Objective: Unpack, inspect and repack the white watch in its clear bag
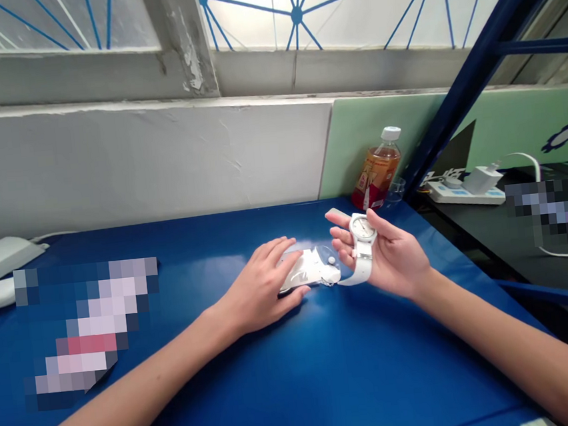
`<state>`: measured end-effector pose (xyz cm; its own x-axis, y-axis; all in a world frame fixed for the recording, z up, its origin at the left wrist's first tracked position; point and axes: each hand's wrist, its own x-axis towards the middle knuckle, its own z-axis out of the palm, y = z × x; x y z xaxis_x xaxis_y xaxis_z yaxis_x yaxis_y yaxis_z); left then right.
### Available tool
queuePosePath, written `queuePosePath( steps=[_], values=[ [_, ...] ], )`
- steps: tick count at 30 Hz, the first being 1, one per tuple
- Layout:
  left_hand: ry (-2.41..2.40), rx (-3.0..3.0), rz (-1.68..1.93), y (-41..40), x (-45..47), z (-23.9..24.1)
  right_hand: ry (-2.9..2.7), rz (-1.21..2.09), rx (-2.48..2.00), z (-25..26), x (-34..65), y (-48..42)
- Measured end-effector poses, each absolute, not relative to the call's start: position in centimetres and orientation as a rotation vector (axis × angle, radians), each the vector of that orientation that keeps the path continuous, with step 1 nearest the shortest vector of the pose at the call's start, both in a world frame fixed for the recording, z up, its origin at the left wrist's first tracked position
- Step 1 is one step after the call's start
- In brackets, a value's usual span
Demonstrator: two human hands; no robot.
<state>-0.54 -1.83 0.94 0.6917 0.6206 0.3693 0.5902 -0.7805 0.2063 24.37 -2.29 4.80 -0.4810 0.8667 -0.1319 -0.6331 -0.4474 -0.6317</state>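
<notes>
A white wristwatch (363, 227) with a round pale dial rests across the fingers of my right hand (393, 256). The palm faces up, and the thumb presses beside the watch case. Its white strap (362, 271) hangs down past the fingers toward the table. Over the left end of a clear and white plastic packet (312, 267) lies my left hand (265, 285), palm down, fingers stretched and thumb apart. That hand covers part of the packet, which lies on the blue table (319, 370); its contents are hard to make out.
A bottle of reddish drink (376, 170) stands at the table's back right, by a blue metal post (454, 99). White power strips sit at the far left (1, 257) and on the dark right-hand table (463, 190). A blurred-out object (96, 325) lies left of my left forearm.
</notes>
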Motion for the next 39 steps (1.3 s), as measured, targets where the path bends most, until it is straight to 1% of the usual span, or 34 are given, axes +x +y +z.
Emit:
queuePosePath(
  steps=[4, 8, 11, 14, 18, 23, 27, 31, 39],
  values=[
    [0.829, 2.668, 0.821, -2.6, 0.1, 2.1, -0.693, 1.955, -0.520, 5.2, 23.6, -2.8],
    [0.779, 2.281, 0.875, -3.9, 1.1, 3.7, -0.819, 1.958, -0.528, 7.0, 22.3, -2.6],
    [0.768, 1.800, 0.862, -5.0, 2.2, 5.1, -0.975, 1.988, -0.443, 8.8, 20.8, -1.8],
    [0.753, 1.564, 0.810, -5.6, 2.9, 6.1, -1.110, 1.965, -0.462, 9.6, 19.0, -0.6],
    [0.716, 1.302, 0.764, -5.5, 3.0, 5.9, -1.131, 1.948, -0.434, 8.1, 17.3, 0.3],
    [0.601, 0.966, 0.697, -5.1, 3.0, 4.6, -1.021, 2.112, -0.430, 6.3, 17.0, 0.5],
    [0.620, 0.781, 0.710, -4.8, 3.2, 4.4, -0.906, 2.196, -0.380, 6.0, 17.3, 0.9],
    [0.666, 0.645, 0.664, -4.4, 3.2, 4.6, -0.841, 2.211, -0.393, 5.4, 17.6, 1.3],
    [0.635, 0.622, 0.711, -4.0, 3.1, 4.4, -0.753, 2.218, -0.439, 5.0, 18.2, 2.0]
  ],
)
